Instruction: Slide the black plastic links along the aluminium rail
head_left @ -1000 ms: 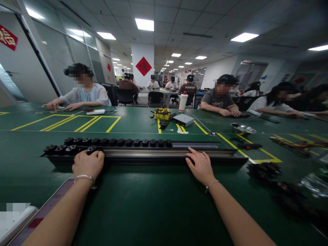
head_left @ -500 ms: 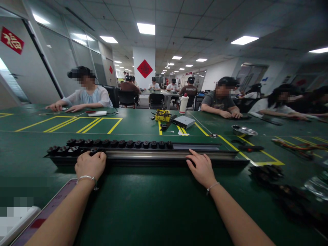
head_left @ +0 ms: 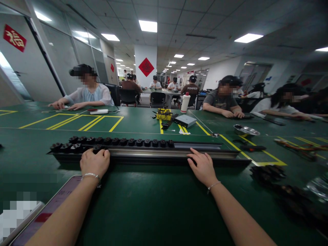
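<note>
Two long dark metal channels lie side by side across the table in front of me. Small black socket modules (head_left: 123, 142) fill much of the far channel (head_left: 197, 146). In the near channel (head_left: 148, 155), several more modules (head_left: 66, 147) sit at the left end. My left hand (head_left: 94, 162) is closed over a black socket module (head_left: 97, 147) in that near channel, its fingertips partly hidden behind the knuckles. Farther right, my right hand (head_left: 202, 166) rests with fingers apart against the near channel, holding nothing.
A phone (head_left: 55, 201) lies beside my left forearm. Loose black modules (head_left: 268, 173) are heaped at the right, near a clear plastic object (head_left: 317, 188). Beyond the channels are a grey box (head_left: 185, 120), a bottle (head_left: 185, 102) and a metal bowl (head_left: 246, 130). Other people sit across the table.
My left hand has shifted slightly right along the near channel, still over the module. The right hand stays in place on the channel. The whole view has moved a little.
</note>
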`<state>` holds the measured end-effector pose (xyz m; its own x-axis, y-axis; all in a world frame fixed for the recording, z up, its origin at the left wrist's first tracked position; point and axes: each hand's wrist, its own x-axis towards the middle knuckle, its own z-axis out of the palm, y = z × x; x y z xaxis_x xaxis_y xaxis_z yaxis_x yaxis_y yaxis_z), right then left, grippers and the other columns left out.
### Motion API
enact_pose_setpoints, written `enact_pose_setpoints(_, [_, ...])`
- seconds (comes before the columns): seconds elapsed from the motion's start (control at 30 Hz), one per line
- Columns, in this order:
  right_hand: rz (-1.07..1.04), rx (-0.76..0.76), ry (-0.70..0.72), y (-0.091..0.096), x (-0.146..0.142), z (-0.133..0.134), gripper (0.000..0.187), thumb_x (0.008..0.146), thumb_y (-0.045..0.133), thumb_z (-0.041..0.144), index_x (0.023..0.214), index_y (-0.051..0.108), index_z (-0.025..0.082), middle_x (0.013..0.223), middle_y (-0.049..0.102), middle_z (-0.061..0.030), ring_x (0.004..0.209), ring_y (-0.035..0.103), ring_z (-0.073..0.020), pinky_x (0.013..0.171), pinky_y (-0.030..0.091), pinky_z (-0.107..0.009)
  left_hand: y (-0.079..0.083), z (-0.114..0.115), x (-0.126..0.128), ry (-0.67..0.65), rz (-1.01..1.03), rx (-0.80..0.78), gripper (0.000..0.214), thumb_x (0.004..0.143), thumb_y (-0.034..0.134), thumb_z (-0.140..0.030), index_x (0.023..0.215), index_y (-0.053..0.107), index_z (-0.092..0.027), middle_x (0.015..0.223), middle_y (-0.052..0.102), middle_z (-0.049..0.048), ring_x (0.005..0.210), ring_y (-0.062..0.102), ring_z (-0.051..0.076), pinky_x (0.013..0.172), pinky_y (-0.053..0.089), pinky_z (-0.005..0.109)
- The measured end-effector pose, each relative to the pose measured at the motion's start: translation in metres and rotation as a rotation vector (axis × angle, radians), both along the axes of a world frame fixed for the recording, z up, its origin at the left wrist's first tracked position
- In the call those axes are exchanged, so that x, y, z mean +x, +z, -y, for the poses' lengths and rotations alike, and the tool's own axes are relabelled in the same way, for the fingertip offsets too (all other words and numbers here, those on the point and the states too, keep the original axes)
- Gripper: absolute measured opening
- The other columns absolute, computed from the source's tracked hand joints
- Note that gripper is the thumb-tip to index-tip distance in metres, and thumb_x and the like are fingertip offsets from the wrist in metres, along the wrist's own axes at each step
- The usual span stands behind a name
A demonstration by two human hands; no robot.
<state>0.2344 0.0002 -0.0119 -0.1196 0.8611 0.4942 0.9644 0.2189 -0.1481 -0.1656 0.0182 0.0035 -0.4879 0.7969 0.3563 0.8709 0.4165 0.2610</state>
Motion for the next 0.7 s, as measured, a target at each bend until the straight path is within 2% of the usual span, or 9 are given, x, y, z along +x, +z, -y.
enact_pose_setpoints(0.2, [0.004,0.002,-0.005,-0.0001,-0.0004,0.0002,0.030,0.086,0.036,0.041,0.097,0.061,0.029,0.127,0.051,0.0006,0.107,0.050,-0.0194,0.098,0.024,-0.046,-0.0020,0.0000,0.0005,-0.007,-0.059,0.030,0.043,0.082,0.031,-0.037,0.096,0.068,-0.020,0.115,0.052,0.0177,0.115,0.040,0.032,0.092,0.035,0.043])
enact_pose_setpoints(0.7, [0.004,-0.023,-0.004,0.0022,-0.0008,0.0012,0.031,0.086,0.035,0.041,0.097,0.061,0.028,0.127,0.050,0.0006,0.107,0.050,-0.0191,0.099,0.023,-0.045,0.0008,0.0022,0.0031,-0.013,-0.062,0.018,0.044,0.082,0.030,-0.035,0.094,0.069,-0.020,0.117,0.051,0.0186,0.116,0.040,0.034,0.091,0.035,0.043])
